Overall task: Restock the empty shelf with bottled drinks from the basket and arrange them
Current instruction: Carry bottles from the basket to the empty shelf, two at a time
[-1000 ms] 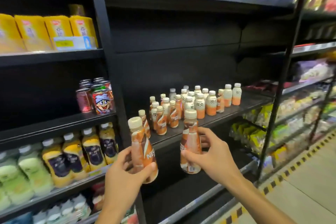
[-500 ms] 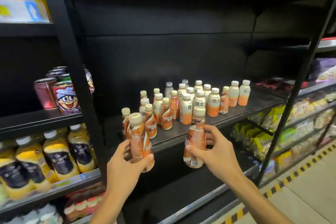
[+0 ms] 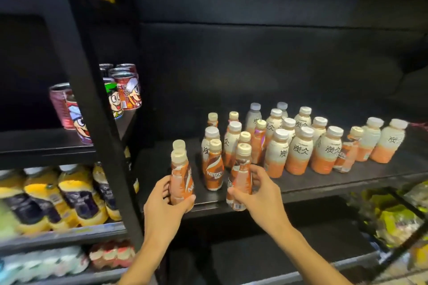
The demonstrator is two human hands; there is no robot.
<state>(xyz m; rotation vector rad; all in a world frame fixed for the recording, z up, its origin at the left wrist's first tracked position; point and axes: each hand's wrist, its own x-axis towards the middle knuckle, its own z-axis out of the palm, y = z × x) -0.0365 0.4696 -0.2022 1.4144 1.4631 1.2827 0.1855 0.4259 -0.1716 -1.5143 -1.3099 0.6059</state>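
Bottled drinks, one in each hand: left hand [image 3: 165,203] grasps a coffee bottle [image 3: 181,180], right hand [image 3: 259,192] another [image 3: 239,183], both at the shelf [image 3: 324,183] front edge. Set them upright beside the standing Nescafé bottle [image 3: 214,166], labels forward. Against a second ago, both bottles are nearer the shelf.

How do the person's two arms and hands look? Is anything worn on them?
Both forearms are bare as far as the picture shows. No sleeve, glove, watch or ring is visible on the left hand or the right hand. The fingernails look short and unpainted.
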